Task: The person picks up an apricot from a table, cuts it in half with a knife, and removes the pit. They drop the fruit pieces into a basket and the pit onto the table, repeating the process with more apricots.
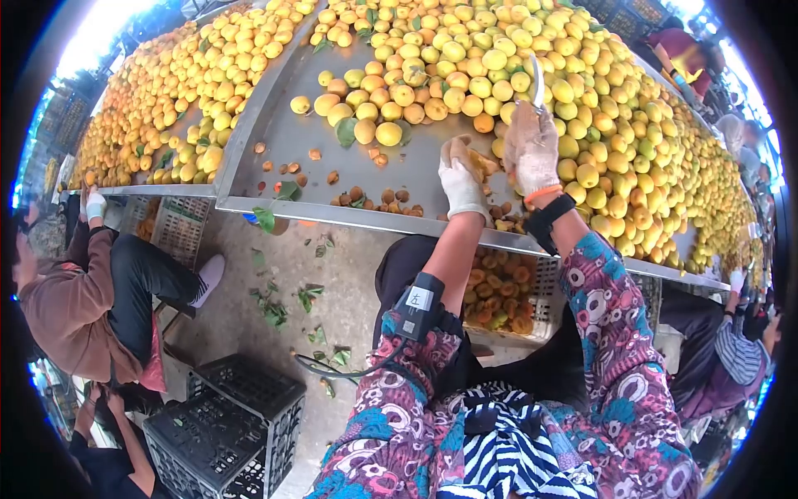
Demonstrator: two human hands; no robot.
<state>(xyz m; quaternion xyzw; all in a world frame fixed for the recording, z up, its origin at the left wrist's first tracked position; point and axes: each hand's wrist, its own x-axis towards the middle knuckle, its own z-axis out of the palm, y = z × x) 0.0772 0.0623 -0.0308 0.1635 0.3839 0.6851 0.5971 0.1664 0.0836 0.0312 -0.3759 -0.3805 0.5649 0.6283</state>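
My left hand (461,179), in a white glove with stained fingers, is closed around an orange apricot (482,164), partly hidden by the fingers. Close on its right, my right hand (532,150), also gloved, grips a knife (539,83) with the blade pointing up and away from me. The handle is hidden in my fist. Both hands are over the near edge of a metal table (278,141). Beyond them lies a big heap of yellow apricots (465,75). Brown apricot pits (395,198) are scattered by the table's rim, left of my left hand.
Beneath the table, a crate holds apricot halves (499,291). Black crates (224,424) stand on the floor at lower left, near scattered leaves (270,308). A person in brown (75,308) sits left; another in stripes (740,358) sits right. A metal divider (262,91) splits the table.
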